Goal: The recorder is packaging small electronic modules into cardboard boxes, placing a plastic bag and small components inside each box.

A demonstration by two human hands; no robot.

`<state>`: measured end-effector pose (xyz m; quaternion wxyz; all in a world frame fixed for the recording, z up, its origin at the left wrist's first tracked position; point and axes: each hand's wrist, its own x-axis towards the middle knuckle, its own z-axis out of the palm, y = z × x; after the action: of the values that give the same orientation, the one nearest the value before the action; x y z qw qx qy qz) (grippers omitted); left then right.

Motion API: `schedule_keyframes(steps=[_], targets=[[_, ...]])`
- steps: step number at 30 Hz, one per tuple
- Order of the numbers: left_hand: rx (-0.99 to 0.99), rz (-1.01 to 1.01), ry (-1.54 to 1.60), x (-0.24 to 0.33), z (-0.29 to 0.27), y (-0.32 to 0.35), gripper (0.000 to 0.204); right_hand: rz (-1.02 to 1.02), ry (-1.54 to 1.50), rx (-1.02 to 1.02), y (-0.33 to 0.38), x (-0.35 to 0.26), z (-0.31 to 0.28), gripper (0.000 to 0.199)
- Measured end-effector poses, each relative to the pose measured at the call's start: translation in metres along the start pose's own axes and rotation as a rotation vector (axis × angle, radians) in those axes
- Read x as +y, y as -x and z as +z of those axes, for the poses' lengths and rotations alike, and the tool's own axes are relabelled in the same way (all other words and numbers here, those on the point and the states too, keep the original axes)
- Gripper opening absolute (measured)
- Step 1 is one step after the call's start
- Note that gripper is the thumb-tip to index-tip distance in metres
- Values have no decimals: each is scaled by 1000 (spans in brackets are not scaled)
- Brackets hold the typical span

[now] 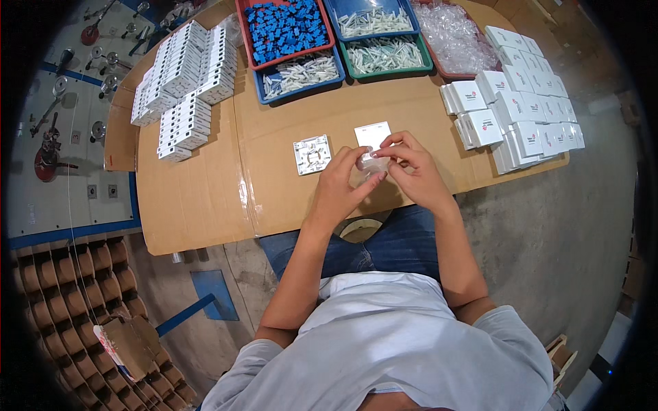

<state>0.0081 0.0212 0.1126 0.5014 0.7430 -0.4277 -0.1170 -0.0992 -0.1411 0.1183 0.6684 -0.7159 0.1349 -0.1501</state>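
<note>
Both my hands meet over the cardboard tabletop near its front edge. Between them is a small transparent plastic bag [372, 165], crumpled, with something whitish at its top that is too small to name. My left hand [337, 183] curls around the bag's left side, thumb and fingers closed on it. From the right, my right hand [419, 172] pinches the bag's upper part with its fingertips. Just beyond the bag lies a flat white square plate [372, 133], partly covered by my fingers. To the left of my left hand rests a white square socket-like base [312, 155], its inner metal parts facing up.
Stacked white modules [185, 123] stand at the left of the cardboard-covered table [199, 198]. Along the back are a red bin [255, 66] of blue parts, a blue bin [264, 101] and a green bin [394, 73] of small packets, and plastic bags [456, 38]. White boxes [524, 106] are piled right.
</note>
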Motion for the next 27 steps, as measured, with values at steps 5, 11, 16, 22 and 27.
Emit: schedule_keyframes(steps=[5, 11, 16, 22, 27], targets=[[-4, -100, 104, 3, -2, -2, 41, -293, 173, -100, 1, -9, -7, 18], [-82, -138, 61, 4, -6, -1, 36, -180, 274, -176, 1, -12, -12, 16], [-127, -225, 157, -2, -7, 3, 36, -163, 273, -157, 2, -13, -13, 12], [-151, -280, 242, -9, 0, 6, 37, -166, 194, -191, 1, -14, -10, 17], [-184, -250, 153, -5, -5, 4, 37, -49, 265, -223, 3, -15, -16, 25]])
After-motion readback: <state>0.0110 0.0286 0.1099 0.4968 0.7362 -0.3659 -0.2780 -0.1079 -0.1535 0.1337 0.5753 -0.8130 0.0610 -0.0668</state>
